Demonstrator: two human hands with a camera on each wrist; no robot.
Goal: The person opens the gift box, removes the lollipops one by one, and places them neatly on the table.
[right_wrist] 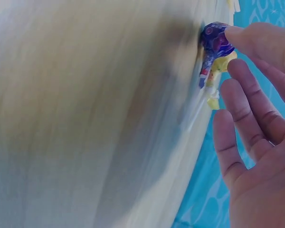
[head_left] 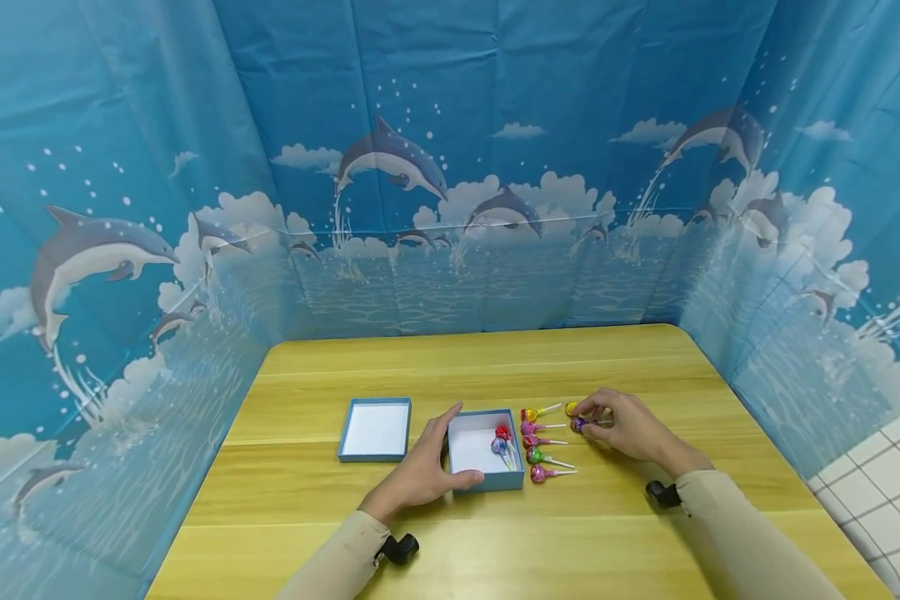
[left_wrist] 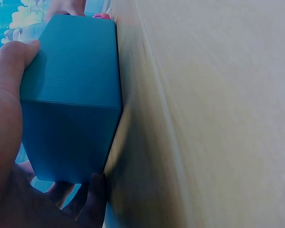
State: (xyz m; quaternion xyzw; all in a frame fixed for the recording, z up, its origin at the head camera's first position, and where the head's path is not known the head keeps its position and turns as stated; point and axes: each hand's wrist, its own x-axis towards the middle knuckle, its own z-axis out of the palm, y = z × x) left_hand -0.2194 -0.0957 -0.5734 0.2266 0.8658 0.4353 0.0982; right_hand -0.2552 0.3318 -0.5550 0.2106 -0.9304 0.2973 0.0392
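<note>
My left hand grips a blue open-topped box, thumb along its front wall and fingers spread on its left side. In the left wrist view the thumb lies over an edge of the box and other fingertips reach round below. A red lollipop and a blue lollipop lie inside, towards the right wall. My right hand pinches a purple-wrapped lollipop at its round head, close over the table. Just beyond it is a yellow lollipop, partly hidden by the fingers.
Right of the box, several lollipops lie in a column, sticks pointing right: a yellow-and-red lollipop at the back, a green lollipop, a pink lollipop in front. A blue-rimmed white lid sits left on the wooden table. Dolphin-printed curtains surround it.
</note>
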